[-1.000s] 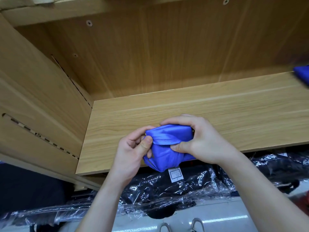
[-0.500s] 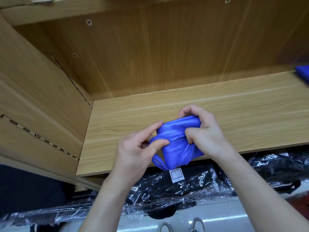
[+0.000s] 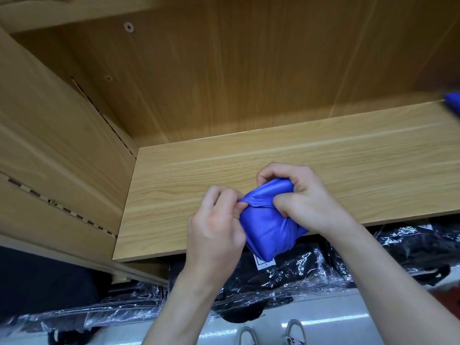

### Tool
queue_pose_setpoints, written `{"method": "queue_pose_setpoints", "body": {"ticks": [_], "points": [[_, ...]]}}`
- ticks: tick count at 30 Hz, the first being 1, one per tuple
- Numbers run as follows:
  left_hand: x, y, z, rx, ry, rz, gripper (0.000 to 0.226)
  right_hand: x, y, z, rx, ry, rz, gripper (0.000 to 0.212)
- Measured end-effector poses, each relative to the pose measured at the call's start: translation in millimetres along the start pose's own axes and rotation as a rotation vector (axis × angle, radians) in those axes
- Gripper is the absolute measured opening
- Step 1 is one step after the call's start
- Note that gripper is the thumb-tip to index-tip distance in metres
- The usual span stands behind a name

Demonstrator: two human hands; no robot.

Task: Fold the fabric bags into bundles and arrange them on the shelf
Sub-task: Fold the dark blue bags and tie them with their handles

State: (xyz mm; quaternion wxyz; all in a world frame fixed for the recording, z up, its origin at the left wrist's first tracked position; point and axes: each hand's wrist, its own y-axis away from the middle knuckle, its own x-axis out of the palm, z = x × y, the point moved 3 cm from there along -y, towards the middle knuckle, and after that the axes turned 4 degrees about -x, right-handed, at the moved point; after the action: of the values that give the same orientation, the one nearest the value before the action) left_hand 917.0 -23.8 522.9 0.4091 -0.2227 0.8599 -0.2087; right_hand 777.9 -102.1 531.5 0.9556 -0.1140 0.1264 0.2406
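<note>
Both hands are gripping the blue bag [image 3: 268, 227] over the shelf [image 3: 189, 180] edge: left hand [image 3: 216, 227] pinching a fold, right hand [image 3: 303, 197] clutching the bundle.

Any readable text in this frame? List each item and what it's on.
White tag hanging below the blue bag: has a printed box and marks, too small to read.
Black plastic-wrapped packs under the shelf: white print, too blurred to read.
No other text or numbers show, so nothing in the frame is legible.
</note>
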Motion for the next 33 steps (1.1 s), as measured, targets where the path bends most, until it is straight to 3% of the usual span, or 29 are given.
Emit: {"method": "queue_pose_setpoints", "body": {"ticks": [4,7,10,12,14,17,22,28,30,33], "points": [[-1,-1,2,-0.057,0.222,0.011,0.012,-5,-1,-1,0.009,-0.085,0.046,0.037],[4,-4,2,-0.308,0.553,0.152,0.017,-9,-3,-6,0.058,-0.182,0.087,0.040],[16,0,3,-0.592,1.005,0.296,0.006,-8,-7,-9,0.087,-0.276,0.155,0.046],[25,6,0,-0.729,1.284,0.404,0.031,-4,-8,-12,0.107,-0.346,0.196,0.048],[28,7,-2,-0.779,1.411,0.454,0.037,1,-10,-19,0.151,-0.422,0.212,0.048],[27,5,-6,-0.786,1.328,0.441,0.015,8,-7,-29,0.228,-0.564,0.198,0.046],[18,-8,-11,-0.551,1.076,0.333,0.015,13,-5,-26,0.248,-0.757,0.160,0.044],[27,-16,-4,-0.782,1.283,0.463,0.018,5,-3,-20,0.235,-0.695,0.112,0.044],[27,-17,-5,-0.770,1.274,0.442,0.006,6,-3,-26,0.255,-0.724,0.051,0.048],[23,-18,-10,-0.762,1.376,0.500,0.014,6,-4,-31,0.265,-0.833,0.004,0.056]]}}
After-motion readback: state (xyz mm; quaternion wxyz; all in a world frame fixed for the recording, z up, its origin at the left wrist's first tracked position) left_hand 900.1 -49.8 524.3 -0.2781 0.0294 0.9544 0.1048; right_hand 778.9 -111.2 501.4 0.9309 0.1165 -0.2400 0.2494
